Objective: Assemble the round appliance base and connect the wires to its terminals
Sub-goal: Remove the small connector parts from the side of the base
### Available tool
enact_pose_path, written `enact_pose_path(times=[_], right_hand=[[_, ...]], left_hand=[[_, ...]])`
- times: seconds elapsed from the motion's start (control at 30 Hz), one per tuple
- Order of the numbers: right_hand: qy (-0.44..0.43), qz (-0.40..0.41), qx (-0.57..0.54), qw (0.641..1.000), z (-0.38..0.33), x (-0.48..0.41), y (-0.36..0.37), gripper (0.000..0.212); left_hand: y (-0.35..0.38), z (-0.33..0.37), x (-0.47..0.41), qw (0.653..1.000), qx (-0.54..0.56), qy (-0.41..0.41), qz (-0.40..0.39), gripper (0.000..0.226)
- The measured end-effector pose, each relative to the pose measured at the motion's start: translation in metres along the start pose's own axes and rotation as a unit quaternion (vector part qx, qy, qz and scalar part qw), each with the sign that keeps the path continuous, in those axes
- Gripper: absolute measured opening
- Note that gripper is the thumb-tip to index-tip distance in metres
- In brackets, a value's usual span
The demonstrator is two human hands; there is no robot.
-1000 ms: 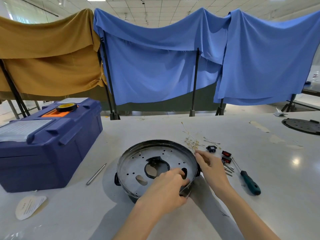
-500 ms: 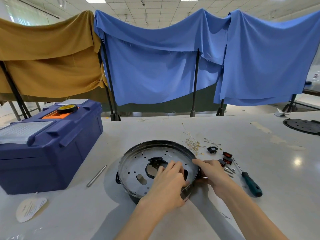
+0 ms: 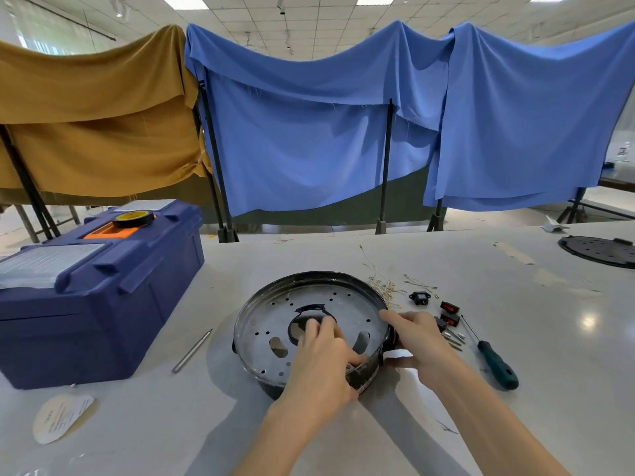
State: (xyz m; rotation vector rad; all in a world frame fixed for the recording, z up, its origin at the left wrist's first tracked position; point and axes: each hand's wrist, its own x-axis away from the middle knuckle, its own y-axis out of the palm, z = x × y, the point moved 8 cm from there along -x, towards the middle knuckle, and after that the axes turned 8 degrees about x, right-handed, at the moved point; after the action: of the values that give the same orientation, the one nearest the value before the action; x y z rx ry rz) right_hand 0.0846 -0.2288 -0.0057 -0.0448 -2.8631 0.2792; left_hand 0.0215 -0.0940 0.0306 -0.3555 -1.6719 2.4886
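The round appliance base (image 3: 275,314), a dark shallow pan with a perforated metal plate and a central hole, lies on the white table in front of me. My left hand (image 3: 323,355) rests inside it, fingers stretched toward the central hole and thumb near the front right rim. My right hand (image 3: 415,334) grips the base's right rim and side handle. A tangle of thin pale wires (image 3: 381,283) lies just behind the base on the right. A black socket (image 3: 420,297) and red switches (image 3: 450,312) sit to the right of it.
A green-handled screwdriver (image 3: 494,362) and small metal pins (image 3: 453,338) lie right of my right hand. A metal rod (image 3: 192,350) lies left of the base. A blue toolbox (image 3: 92,290) with a tape roll (image 3: 133,218) stands at left. A black round plate (image 3: 601,250) is far right.
My left hand slid further into the base, fingers reaching the central hole. My right hand moved from the rear rim down onto the right rim and handle.
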Motion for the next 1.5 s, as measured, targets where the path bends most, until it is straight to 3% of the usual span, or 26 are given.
enact_pose_path(times=[0.2, 0.5, 0.63, 0.97, 1.1, 1.2, 1.3, 1.4, 1.5], right_hand=[[0.013, 0.0, -0.007, 1.0, -0.002, 0.007, 0.003, 0.043], [0.012, 0.017, -0.012, 1.0, -0.003, 0.013, 0.001, 0.047], [-0.001, -0.002, -0.035, 0.999, -0.012, 0.013, -0.003, 0.028], [-0.087, 0.018, -0.099, 0.991, -0.056, 0.018, -0.02, 0.016], [-0.071, 0.016, -0.185, 0.98, -0.052, 0.019, -0.016, 0.012], [-0.042, -0.002, -0.247, 0.968, -0.051, 0.02, -0.009, 0.023], [0.019, -0.075, -0.3, 0.951, -0.046, 0.023, 0.013, 0.017], [0.052, -0.105, -0.293, 0.949, -0.039, 0.028, 0.023, 0.008], [0.032, -0.059, -0.272, 0.96, -0.038, 0.025, 0.017, 0.011]], left_hand=[[0.006, -0.014, 0.003, 0.995, 0.063, -0.071, -0.032, 0.055], [0.002, -0.022, -0.002, 0.986, 0.134, -0.065, -0.073, 0.049], [-0.007, -0.026, -0.006, 0.979, 0.183, -0.046, -0.073, 0.039], [-0.059, -0.031, -0.013, 0.945, 0.324, -0.001, -0.041, 0.021], [-0.067, -0.04, -0.015, 0.94, 0.337, -0.013, -0.056, 0.021], [-0.071, -0.046, -0.014, 0.923, 0.381, -0.017, -0.056, 0.022], [-0.074, -0.049, -0.014, 0.916, 0.398, -0.016, -0.057, 0.021], [-0.075, -0.05, -0.013, 0.913, 0.404, -0.013, -0.063, 0.023], [-0.078, -0.047, -0.015, 0.918, 0.394, 0.012, -0.046, 0.021]])
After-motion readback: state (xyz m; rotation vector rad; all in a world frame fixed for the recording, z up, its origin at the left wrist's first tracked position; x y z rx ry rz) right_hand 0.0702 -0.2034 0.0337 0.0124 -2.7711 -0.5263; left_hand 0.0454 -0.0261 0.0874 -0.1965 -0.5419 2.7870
